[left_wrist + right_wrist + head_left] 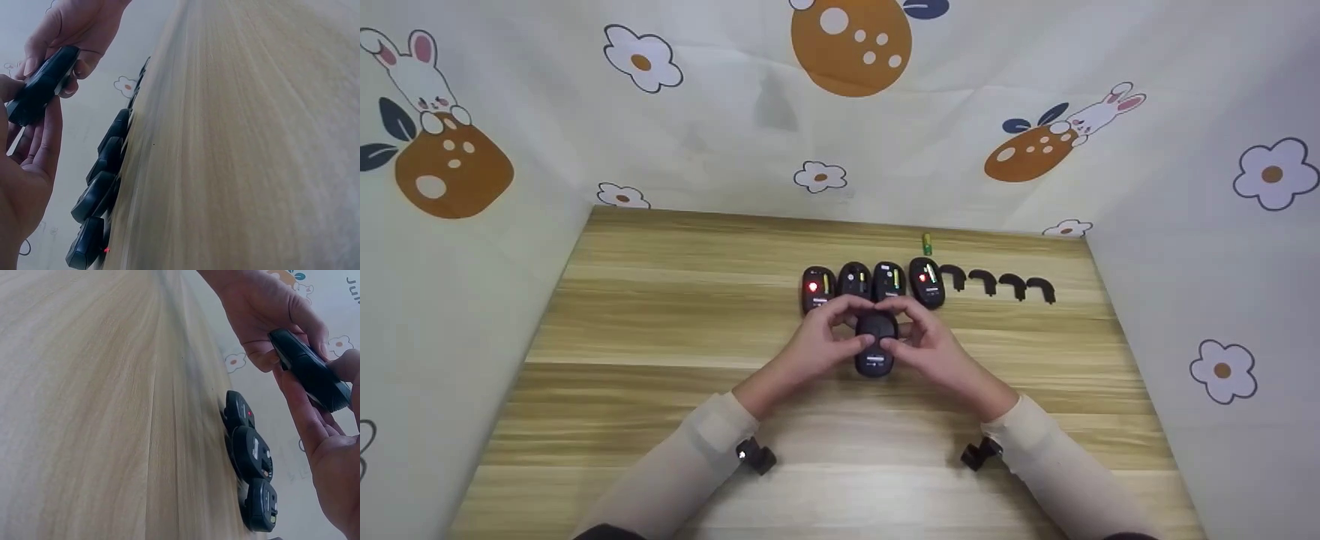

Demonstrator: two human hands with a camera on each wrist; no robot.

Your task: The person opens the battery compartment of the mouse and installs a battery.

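Both hands hold one black computer mouse (876, 366) in front of the row of others, raised above the table in the wrist views. A pale label shows on its upward face. My left hand (829, 334) grips its left side, thumb on the upward face and fingers around the far end. From the other side my right hand (926, 337) grips it the same way, the two thumbs almost meeting. In the left wrist view, the mouse (45, 84) lies tilted between the fingers; the right wrist view shows the mouse (309, 371) from its other side.
Several black mice (928, 283) lie underside up in a row beyond the hands, batteries and red lights showing in some. Right of them several curved black covers (982, 282) are lined up. A green battery (927, 244) lies behind, near the patterned backdrop (720, 150) bordering the wooden table (660, 315).
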